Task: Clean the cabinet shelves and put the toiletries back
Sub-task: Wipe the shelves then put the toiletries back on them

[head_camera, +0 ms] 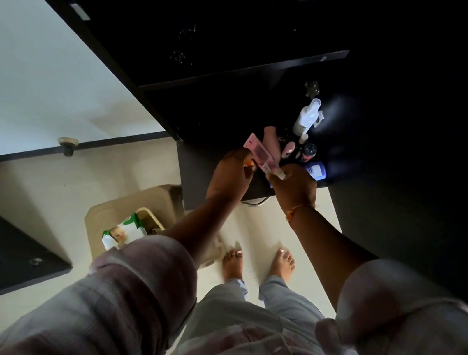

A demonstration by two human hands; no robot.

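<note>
Stands barefoot on pale, glossy floor tiles (261,230), facing a dark matte cabinet. Reaches both arms to the near edge of the cabinet shelf (220,120), a flat black board in deep shadow. Holds a flat pink tube (256,151) there, slanted, its far end over the shelf. Curls the left hand (231,174) against the tube's left side, fingers bent round it. Pinches the tube's pale near end with the fingertips of the right hand (294,187). Wears a thin orange thread (294,213) at the right wrist and soft checked sleeves (150,271) ending mid-forearm.

Just beyond the tube, on the shelf, a huddle of toiletries:
- a tall white bottle (306,116) of smooth plastic at the far end
- a small dark bottle (309,152) with a round top and a red band
- a rounded blue-labelled bottle (315,170) just beside the right hand
- a pale pink oval cap (288,149)

Print too small to read.

Down on the floor to the left, a beige plastic bin (137,202) with rounded corners, holding a soft green-and-white wipes packet (123,232). Farther left, a smooth white panel (44,70) edged in black, with a round metal knob (67,142) on it.
</note>
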